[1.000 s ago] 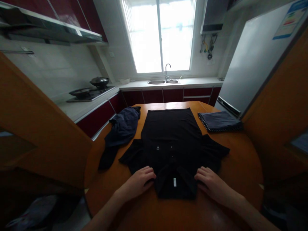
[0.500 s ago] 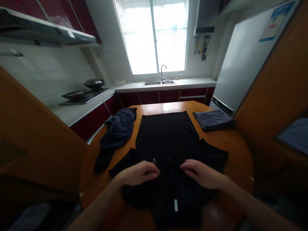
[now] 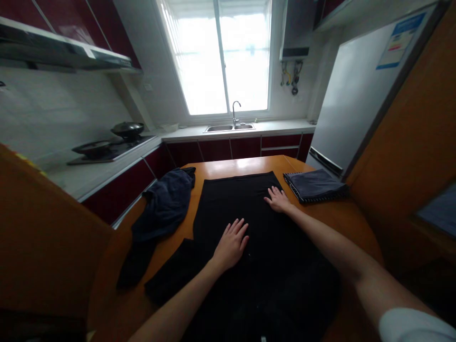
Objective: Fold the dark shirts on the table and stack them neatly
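A black short-sleeved shirt (image 3: 228, 199) lies spread out on the wooden table, its hem toward the window and its collar end toward me. My left hand (image 3: 231, 243) rests flat on the middle of the shirt with fingers spread. Farther up, near the right side of the hem, my right hand (image 3: 278, 198) also lies flat on the fabric, fingers apart. Neither hand grips the cloth. My right forearm hides much of the shirt's right sleeve.
A crumpled dark blue garment (image 3: 167, 199) lies on the table's left side. Folded grey clothes (image 3: 313, 184) sit at the right. Beyond the wooden table (image 3: 245, 164) are a counter with a sink (image 3: 221, 128), a stove with pans (image 3: 126, 129) and a fridge (image 3: 356, 95).
Both hands have moved forward over the shirt toward its hem, the right one farther. Their curled fingers have spread out flat on the cloth. The view has shifted slightly.
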Action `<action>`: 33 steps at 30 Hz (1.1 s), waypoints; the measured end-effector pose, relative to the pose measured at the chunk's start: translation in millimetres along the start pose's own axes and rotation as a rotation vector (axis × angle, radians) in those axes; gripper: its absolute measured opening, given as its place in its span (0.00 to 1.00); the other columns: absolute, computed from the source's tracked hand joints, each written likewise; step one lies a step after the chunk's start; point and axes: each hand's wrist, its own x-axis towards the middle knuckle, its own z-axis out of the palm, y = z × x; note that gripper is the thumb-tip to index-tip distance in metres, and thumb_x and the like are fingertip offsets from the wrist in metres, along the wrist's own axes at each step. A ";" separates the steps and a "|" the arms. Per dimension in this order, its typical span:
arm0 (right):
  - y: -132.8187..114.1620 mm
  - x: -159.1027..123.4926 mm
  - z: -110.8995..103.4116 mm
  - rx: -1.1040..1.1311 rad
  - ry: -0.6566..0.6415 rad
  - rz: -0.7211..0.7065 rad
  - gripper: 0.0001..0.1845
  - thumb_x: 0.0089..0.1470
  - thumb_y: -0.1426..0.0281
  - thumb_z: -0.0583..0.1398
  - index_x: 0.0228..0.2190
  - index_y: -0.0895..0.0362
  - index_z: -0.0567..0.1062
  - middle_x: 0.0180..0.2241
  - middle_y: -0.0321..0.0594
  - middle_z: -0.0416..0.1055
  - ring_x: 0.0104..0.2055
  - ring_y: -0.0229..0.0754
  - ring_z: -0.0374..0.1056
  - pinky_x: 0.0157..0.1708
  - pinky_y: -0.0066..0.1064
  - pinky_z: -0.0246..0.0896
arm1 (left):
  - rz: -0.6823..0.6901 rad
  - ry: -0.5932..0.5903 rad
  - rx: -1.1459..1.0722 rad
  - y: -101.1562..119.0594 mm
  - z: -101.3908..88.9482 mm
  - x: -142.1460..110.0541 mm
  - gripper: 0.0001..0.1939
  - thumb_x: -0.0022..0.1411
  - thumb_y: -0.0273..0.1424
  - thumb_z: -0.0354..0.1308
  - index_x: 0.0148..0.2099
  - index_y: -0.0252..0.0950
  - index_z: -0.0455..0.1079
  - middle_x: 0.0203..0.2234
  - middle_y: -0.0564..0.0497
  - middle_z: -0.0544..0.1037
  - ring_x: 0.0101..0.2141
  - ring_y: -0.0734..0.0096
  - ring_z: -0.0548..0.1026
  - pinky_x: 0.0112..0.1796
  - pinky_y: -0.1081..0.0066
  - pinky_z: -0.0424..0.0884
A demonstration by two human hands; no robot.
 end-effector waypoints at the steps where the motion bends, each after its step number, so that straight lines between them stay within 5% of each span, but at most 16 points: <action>1: 6.3 12.1 -5.8 -0.002 0.000 0.021 0.42 0.67 0.49 0.40 0.70 0.64 0.46 0.73 0.51 0.34 0.74 0.48 0.30 0.69 0.46 0.26 | 0.001 -0.001 -0.004 0.3 -1.7 -0.3 0.25 0.75 0.41 0.42 0.70 0.41 0.58 0.69 0.47 0.57 0.69 0.58 0.52 0.66 0.49 0.51; 4: 9.3 39.3 -17.3 -0.015 0.009 0.090 0.42 0.67 0.51 0.38 0.70 0.67 0.45 0.72 0.57 0.35 0.74 0.52 0.32 0.69 0.51 0.26 | -0.001 -0.017 -0.017 1.3 -4.2 0.6 0.26 0.75 0.42 0.42 0.70 0.41 0.57 0.70 0.47 0.56 0.69 0.58 0.52 0.66 0.48 0.52; 7: -13.2 46.1 -11.2 -0.041 0.070 0.087 0.42 0.68 0.52 0.39 0.69 0.70 0.44 0.72 0.58 0.32 0.74 0.54 0.26 0.68 0.53 0.19 | 0.003 -0.014 -0.024 0.9 -2.5 1.7 0.26 0.75 0.41 0.42 0.70 0.42 0.57 0.70 0.48 0.56 0.69 0.58 0.51 0.66 0.48 0.52; 11: -49.4 37.5 15.8 -0.021 0.105 -0.380 0.40 0.67 0.50 0.40 0.70 0.61 0.48 0.73 0.47 0.36 0.74 0.45 0.28 0.69 0.44 0.23 | 0.012 -0.001 -0.018 0.3 0.5 2.2 0.25 0.75 0.39 0.44 0.70 0.43 0.57 0.70 0.48 0.56 0.69 0.57 0.51 0.66 0.48 0.52; 13: -51.1 41.6 21.5 -0.006 0.066 -0.469 0.39 0.67 0.49 0.40 0.70 0.59 0.49 0.72 0.45 0.39 0.74 0.44 0.32 0.70 0.43 0.26 | 0.008 -0.007 -0.021 0.8 -0.1 2.3 0.25 0.75 0.39 0.44 0.70 0.43 0.57 0.70 0.48 0.55 0.69 0.57 0.51 0.66 0.47 0.52; 17: -17.0 77.4 1.0 -0.028 0.038 -0.232 0.36 0.68 0.53 0.43 0.69 0.60 0.51 0.72 0.46 0.39 0.74 0.45 0.34 0.69 0.42 0.28 | 0.000 -0.035 -0.035 2.3 -4.6 2.4 0.25 0.75 0.40 0.43 0.71 0.43 0.56 0.70 0.48 0.55 0.69 0.56 0.51 0.66 0.46 0.52; 21: 15.5 114.5 -31.5 -0.029 0.065 -0.088 0.35 0.70 0.59 0.42 0.68 0.69 0.52 0.71 0.58 0.42 0.73 0.50 0.37 0.69 0.45 0.30 | -0.006 -0.036 -0.049 2.7 -6.8 2.1 0.25 0.75 0.40 0.43 0.71 0.44 0.55 0.70 0.48 0.55 0.69 0.56 0.51 0.66 0.46 0.52; 26: -23.2 125.2 -33.9 -0.015 0.163 -0.018 0.33 0.70 0.67 0.37 0.66 0.81 0.46 0.69 0.75 0.35 0.73 0.59 0.31 0.65 0.60 0.22 | -0.012 -0.030 -0.046 3.8 -5.3 1.5 0.26 0.75 0.40 0.44 0.71 0.44 0.54 0.70 0.49 0.54 0.69 0.56 0.51 0.66 0.47 0.52; 30: -95.1 106.1 2.0 0.010 0.057 -0.383 0.33 0.68 0.54 0.47 0.69 0.54 0.54 0.72 0.44 0.43 0.73 0.44 0.37 0.69 0.40 0.32 | -0.014 -0.018 -0.044 5.4 -4.5 0.7 0.26 0.74 0.38 0.46 0.71 0.44 0.55 0.70 0.48 0.55 0.69 0.55 0.51 0.66 0.47 0.52; 33: -126.3 97.9 20.8 0.042 -0.071 -0.850 0.36 0.66 0.49 0.47 0.69 0.50 0.52 0.72 0.39 0.43 0.74 0.45 0.36 0.69 0.43 0.28 | -0.017 -0.014 -0.045 6.1 -4.2 0.2 0.26 0.74 0.37 0.46 0.71 0.44 0.55 0.70 0.48 0.55 0.69 0.55 0.51 0.66 0.47 0.52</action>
